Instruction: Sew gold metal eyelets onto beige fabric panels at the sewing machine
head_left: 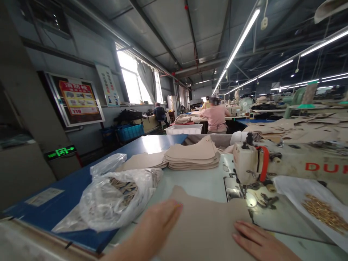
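Note:
A beige fabric panel lies on the pale sewing table, its right edge beside the sewing machine's needle area. My right hand rests on the panel's right part with fingers stretched out. Over the panel's left edge is my left hand, slightly blurred, its fingers curled together; whatever they pinch is too small or hidden to name. To the left of that hand, an open clear plastic bag holds many small grey-brown strips. Behind the panel sits a stack of similar beige pieces.
The sewing machine stands at the right, with brass-coloured small parts on a white sheet beside it. A blue tabletop extends left. Further back are a white bin and a seated person in pink.

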### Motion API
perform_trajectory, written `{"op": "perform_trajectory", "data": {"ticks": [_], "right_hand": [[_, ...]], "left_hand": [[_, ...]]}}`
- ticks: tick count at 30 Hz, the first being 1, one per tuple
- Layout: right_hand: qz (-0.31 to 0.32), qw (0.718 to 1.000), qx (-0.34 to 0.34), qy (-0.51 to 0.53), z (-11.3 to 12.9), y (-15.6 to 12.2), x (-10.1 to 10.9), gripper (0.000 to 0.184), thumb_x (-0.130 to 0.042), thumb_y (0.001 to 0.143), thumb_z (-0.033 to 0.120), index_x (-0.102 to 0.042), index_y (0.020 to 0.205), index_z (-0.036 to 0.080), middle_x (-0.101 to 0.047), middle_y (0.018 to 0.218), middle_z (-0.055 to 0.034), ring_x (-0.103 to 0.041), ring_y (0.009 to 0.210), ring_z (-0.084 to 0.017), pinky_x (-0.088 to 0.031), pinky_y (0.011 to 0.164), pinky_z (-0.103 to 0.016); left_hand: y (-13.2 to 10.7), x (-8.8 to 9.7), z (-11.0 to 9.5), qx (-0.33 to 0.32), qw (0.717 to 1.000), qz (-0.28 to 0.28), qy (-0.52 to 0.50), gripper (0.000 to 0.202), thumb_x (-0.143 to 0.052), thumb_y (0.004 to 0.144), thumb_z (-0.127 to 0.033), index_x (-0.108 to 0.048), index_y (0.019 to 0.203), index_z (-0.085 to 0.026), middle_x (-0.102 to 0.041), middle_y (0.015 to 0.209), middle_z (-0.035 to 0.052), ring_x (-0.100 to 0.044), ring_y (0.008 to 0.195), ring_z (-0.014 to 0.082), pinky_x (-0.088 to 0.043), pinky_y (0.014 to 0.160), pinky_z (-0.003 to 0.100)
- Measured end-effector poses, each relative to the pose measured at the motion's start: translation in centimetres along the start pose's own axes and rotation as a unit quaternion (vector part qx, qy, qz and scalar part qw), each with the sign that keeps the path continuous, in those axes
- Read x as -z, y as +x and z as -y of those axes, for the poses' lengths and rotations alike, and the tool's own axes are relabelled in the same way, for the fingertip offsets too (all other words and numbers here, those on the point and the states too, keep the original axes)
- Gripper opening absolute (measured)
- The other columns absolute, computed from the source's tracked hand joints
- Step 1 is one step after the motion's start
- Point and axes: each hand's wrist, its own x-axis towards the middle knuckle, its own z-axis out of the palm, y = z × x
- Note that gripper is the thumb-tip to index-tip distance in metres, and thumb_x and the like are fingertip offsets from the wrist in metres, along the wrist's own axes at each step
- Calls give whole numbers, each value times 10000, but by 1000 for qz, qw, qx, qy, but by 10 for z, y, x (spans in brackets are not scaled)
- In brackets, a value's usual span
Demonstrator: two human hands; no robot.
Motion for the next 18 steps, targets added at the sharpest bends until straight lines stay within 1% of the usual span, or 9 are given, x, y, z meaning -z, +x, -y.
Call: {"op": "perform_trajectory", "data": {"ticks": [1, 2, 3, 4, 5, 7, 10, 13, 18], "right_hand": [[0, 1000, -10, 8, 0, -2, -1, 631, -560, 762, 128, -453, 1369, 264, -577, 1276, -86, -582, 1122, -257, -489, 923, -309], [3, 1000, -22, 17, 1, -2, -1, 641, -561, 751, 118, -457, 1367, 263, -571, 1283, -89, -575, 1130, -267, -486, 931, -328], [8, 999, -33, 27, 2, -1, -2, 640, -561, 745, 115, -467, 1361, 259, -564, 1290, -93, -568, 1138, -275, -482, 938, -346], [14, 998, -40, 35, 3, 1, -2, 626, -559, 744, 117, -482, 1351, 251, -558, 1294, -99, -560, 1146, -280, -478, 945, -359], [20, 998, -44, 39, 5, 4, -1, 603, -555, 748, 120, -501, 1337, 240, -554, 1296, -106, -554, 1154, -281, -475, 948, -367], [28, 998, -41, 37, 7, 10, 1, 556, -546, 760, 132, -534, 1310, 215, -555, 1289, -123, -546, 1163, -282, -476, 943, -372], [36, 998, -33, 28, 9, 15, 3, 533, -542, 770, 147, -544, 1300, 203, -556, 1286, -127, -540, 1171, -276, -478, 940, -367], [37, 999, -31, 23, 4, 11, -6, 558, -544, 769, 139, -518, 1322, 211, -540, 1307, -118, -534, 1179, -269, -468, 952, -359], [-8, 1000, 3, 10, -19, -6, -41, 555, -541, 792, 98, -512, 1323, 258, -567, 1288, -87, -541, 1176, -239, -472, 943, -309]], "left_hand": [[1, 20, 22, 100, 994, -28, 24, 304, -371, 912, -345, -653, 925, -231, -723, 962, 35, -657, 890, 187, -489, 811, 260], [3, 38, 44, 196, 977, -54, 57, 306, -384, 881, -355, -656, 896, -216, -721, 953, 52, -654, 883, 223, -489, 806, 306], [5, 52, 66, 240, 965, -64, 78, 324, -365, 861, -326, -653, 872, -178, -719, 933, 98, -648, 882, 278, -481, 805, 378], [6, 62, 85, 273, 956, -68, 89, 326, -356, 836, -301, -650, 849, -160, -717, 917, 121, -639, 898, 316, -465, 820, 430], [8, 69, 101, 294, 950, -59, 89, 299, -388, 795, -297, -650, 818, -155, -718, 905, 126, -634, 912, 341, -458, 825, 452], [11, 73, 122, 300, 952, -20, 59, 238, -453, 713, -294, -653, 742, -168, -727, 852, 104, -645, 894, 337, -471, 822, 427], [17, 65, 130, 270, 963, 26, 1, 200, -475, 641, -279, -654, 678, -198, -734, 813, 60, -659, 856, 274, -492, 808, 322], [24, 59, 129, 249, 968, 33, -24, 206, -459, 602, -243, -653, 655, -196, -725, 779, 57, -653, 805, 256, -495, 767, 296], [28, 66, 135, 264, 964, 13, -9, 126, -502, 571, -239, -578, 481, -194, -656, 567, 67, -618, 631, 271, -473, 655, 345]]}}
